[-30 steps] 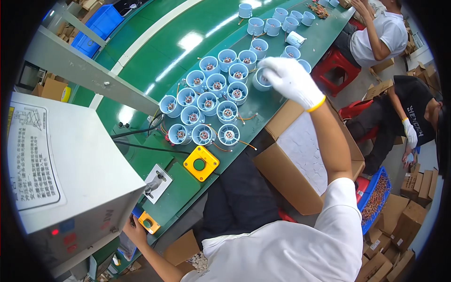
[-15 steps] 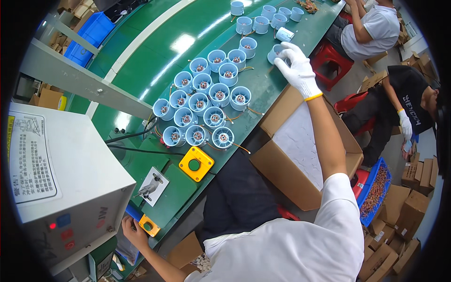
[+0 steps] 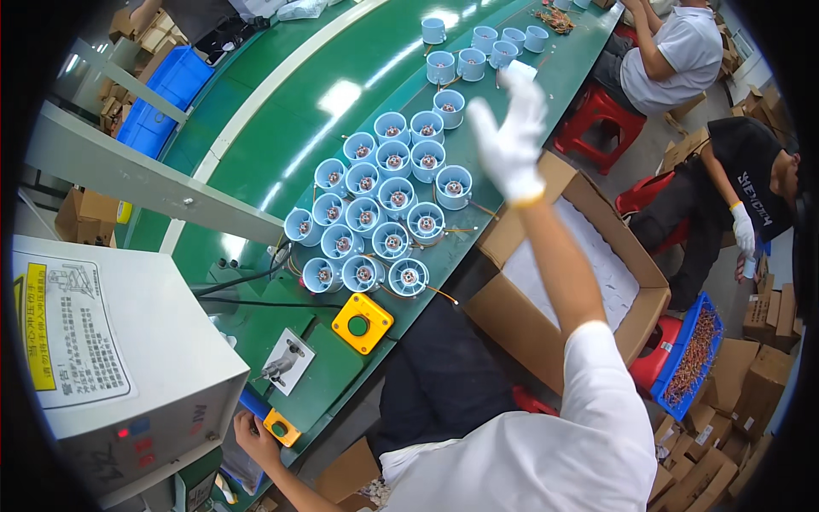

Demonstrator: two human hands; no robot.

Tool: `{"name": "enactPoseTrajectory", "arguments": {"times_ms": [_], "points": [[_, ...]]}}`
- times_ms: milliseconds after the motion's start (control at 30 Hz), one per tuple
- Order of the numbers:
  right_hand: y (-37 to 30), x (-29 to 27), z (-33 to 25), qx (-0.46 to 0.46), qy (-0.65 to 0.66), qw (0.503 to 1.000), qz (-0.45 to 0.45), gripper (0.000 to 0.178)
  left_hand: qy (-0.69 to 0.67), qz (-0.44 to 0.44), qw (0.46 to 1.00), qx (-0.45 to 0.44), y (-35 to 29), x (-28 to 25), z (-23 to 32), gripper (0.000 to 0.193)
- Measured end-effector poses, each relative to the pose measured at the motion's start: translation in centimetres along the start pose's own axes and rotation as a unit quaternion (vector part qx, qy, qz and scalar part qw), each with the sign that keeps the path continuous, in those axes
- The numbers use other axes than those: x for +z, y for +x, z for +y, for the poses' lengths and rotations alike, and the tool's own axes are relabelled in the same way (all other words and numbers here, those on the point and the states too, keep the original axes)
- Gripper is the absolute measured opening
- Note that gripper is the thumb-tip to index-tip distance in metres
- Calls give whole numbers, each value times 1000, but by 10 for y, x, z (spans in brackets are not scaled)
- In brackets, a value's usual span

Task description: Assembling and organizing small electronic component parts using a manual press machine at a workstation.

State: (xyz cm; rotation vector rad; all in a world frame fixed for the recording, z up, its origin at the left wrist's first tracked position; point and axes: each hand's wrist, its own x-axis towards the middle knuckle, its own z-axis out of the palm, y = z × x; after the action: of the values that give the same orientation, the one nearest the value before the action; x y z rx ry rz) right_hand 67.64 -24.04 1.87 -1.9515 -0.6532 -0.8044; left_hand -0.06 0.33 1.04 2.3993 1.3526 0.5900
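My right hand (image 3: pixel 509 141), in a white glove and blurred by motion, is raised over the right side of the green workbench. Its fingers are spread and hold nothing that shows. Just beyond the fingertips is a light-blue round housing (image 3: pixel 520 72), partly hidden by the glove. To the left stand several open light-blue housings, with spoked metal centres and thin wires; the nearest to my hand is one housing (image 3: pixel 453 187) at the cluster's edge. My bare left hand (image 3: pixel 254 439) rests at the bench edge, against the small yellow button box (image 3: pixel 281 427), fingers loosely bent and apart.
A large yellow box with a green button (image 3: pixel 363 323) sits near a metal fixture (image 3: pixel 287 361). The grey machine (image 3: pixel 128 358) fills the left. An open carton (image 3: pixel 512 320) with white sheets stands beside my right arm. Co-workers sit at the right, near a blue tray (image 3: pixel 689 356).
My right hand has left the housing it was touching, and its fingers have spread. One more housing stands at the cluster's right edge. My left hand still rests by the small button box.
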Motion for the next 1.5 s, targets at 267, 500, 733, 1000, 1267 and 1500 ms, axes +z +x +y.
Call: {"name": "enactPoseTrajectory", "arguments": {"times_ms": [267,500,733,1000,1267,1500], "points": [[74,-22,126,149,-170,957,-182,67,31,1,999,-13,-7,-1,-16,11],[-34,-47,31,-137,-48,968,-205,42,41,-4,999,24,1,-7,-4,10],[20,-17,62,31,74,993,-90,29,6,6,1000,2,1,1,-4,11],[150,73,37,-2,-206,896,-393,57,37,4,999,-28,-5,-3,-10,13],[153,47,76,-58,-192,877,-437,45,23,12,1000,-9,2,-1,8,18],[104,-26,20,-77,-93,843,-523,38,6,4,1000,13,1,-7,-6,14]]}}
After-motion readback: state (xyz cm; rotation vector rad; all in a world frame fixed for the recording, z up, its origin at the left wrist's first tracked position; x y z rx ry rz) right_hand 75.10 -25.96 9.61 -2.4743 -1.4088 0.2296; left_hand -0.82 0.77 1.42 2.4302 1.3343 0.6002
